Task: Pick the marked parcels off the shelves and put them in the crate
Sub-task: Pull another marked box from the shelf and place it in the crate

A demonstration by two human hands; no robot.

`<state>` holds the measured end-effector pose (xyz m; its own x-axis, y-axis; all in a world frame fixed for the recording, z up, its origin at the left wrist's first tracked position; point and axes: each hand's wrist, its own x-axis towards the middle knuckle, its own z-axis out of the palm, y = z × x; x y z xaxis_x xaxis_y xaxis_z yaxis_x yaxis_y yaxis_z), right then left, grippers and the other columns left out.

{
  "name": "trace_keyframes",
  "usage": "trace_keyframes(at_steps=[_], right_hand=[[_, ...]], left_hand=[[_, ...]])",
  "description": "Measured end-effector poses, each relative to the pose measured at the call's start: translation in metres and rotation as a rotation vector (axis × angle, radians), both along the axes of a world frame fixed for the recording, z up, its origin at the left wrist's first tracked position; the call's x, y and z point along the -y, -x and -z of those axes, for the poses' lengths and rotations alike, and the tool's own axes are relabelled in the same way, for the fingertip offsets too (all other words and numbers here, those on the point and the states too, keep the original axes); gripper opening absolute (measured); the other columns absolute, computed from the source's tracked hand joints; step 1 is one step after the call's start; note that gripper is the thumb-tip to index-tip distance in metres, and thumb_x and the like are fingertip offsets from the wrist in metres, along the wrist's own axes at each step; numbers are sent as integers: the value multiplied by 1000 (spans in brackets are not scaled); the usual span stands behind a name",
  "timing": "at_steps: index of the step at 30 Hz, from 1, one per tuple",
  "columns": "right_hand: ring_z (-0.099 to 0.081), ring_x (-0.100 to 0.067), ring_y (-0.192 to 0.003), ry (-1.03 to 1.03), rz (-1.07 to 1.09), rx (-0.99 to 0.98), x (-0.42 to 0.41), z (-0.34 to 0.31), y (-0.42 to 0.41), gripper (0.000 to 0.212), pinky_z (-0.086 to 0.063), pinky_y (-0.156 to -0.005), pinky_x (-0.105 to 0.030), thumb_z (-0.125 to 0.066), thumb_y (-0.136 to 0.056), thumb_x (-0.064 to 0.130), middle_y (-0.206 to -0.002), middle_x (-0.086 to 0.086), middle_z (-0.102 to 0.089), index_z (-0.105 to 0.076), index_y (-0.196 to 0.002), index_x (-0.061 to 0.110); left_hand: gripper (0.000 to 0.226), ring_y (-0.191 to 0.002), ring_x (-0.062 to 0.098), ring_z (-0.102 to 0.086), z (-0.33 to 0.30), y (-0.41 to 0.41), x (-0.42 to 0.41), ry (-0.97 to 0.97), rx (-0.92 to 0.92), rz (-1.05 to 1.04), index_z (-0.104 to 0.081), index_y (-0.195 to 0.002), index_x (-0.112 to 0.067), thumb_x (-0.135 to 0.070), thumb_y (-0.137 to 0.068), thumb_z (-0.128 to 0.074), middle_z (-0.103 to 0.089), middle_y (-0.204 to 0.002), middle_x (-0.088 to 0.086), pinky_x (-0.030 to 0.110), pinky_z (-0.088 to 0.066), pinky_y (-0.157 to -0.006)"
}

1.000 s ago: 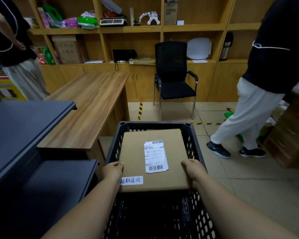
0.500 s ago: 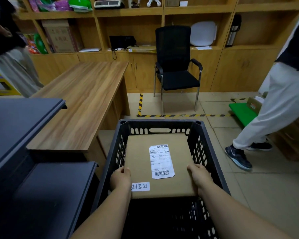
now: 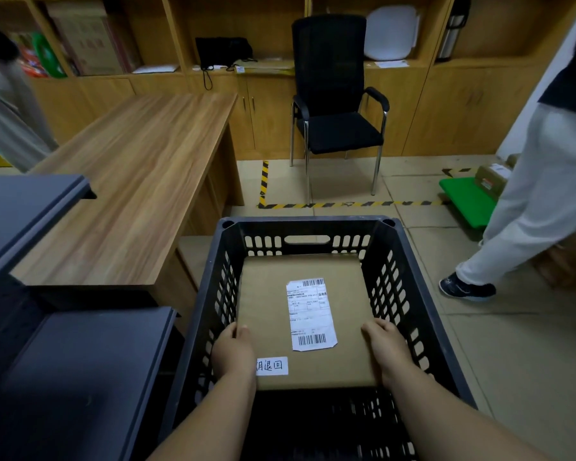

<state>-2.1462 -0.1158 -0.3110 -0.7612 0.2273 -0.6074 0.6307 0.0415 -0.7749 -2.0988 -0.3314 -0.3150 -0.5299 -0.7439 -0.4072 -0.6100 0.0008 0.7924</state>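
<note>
A flat brown cardboard parcel (image 3: 266,304) with a white shipping label and a small white handwritten tag sits low inside the black perforated plastic crate (image 3: 409,281). My left hand (image 3: 231,352) grips the parcel's near left edge. My right hand (image 3: 388,349) grips its near right edge. Both forearms reach down into the crate from the bottom of the view.
Dark grey metal shelves (image 3: 64,361) stand at the left, beside a wooden desk (image 3: 140,181). A black chair (image 3: 336,104) faces wooden wall cabinets. A person in white trousers (image 3: 529,207) walks at the right near a green trolley (image 3: 466,201). Another person (image 3: 4,108) stands far left.
The parcel has gone from above the crate's rim down deep inside it, both hands still on it. The person at the right has stepped farther right.
</note>
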Motion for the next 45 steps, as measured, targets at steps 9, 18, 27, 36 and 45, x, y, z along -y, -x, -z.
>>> trace_keyframes(at_steps=[9, 18, 27, 36, 45], right_hand=[[-61, -29, -96, 2, -5, -1, -1, 2, 1, 18, -50, -89, -42, -54, -87, 18, -98, -7, -64, -55, -105, 19], [-56, -27, -106, -143, -131, -7, -2, -15, 4, 53, -47, -90, -34, -51, -88, 19, -128, -10, -57, -42, -139, 15], [-54, -27, -115, -496, -390, -224, 3, -76, -16, 49, -43, -84, -30, -53, -86, 25, -131, -7, -56, -48, -134, 17], [-42, -22, -123, -935, -620, -575, -3, -139, -83, 49, -37, -97, -33, -45, -86, 30, -136, 1, -49, -49, -134, 22], [-45, -19, -118, -1040, -721, -769, -8, -158, -147, 48, -38, -94, -30, -49, -86, 38, -129, 3, -52, -49, -132, 25]], left_hand=[[33, -99, 34, -61, 2, 1, 2, 4, 20, 7, -61, -123, -12, -25, -94, -52, -65, -115, 13, 41, -50, -90], [45, -117, 36, -52, -9, -2, 0, 10, 78, 45, -48, -136, -8, -27, -95, -49, -54, -133, 15, 39, -42, -97], [40, -114, 33, -54, -70, -23, -14, 224, 26, 181, -52, -132, -10, -23, -94, -49, -57, -129, 14, 36, -42, -92], [23, -95, 18, -57, -149, -88, -44, 964, 89, 442, -63, -101, -21, -32, -90, -45, -63, -106, -1, 31, -41, -71], [27, -104, 21, -54, -173, -165, -54, 1189, 139, 495, -60, -107, -20, -34, -92, -43, -61, -112, -1, 34, -40, -82]])
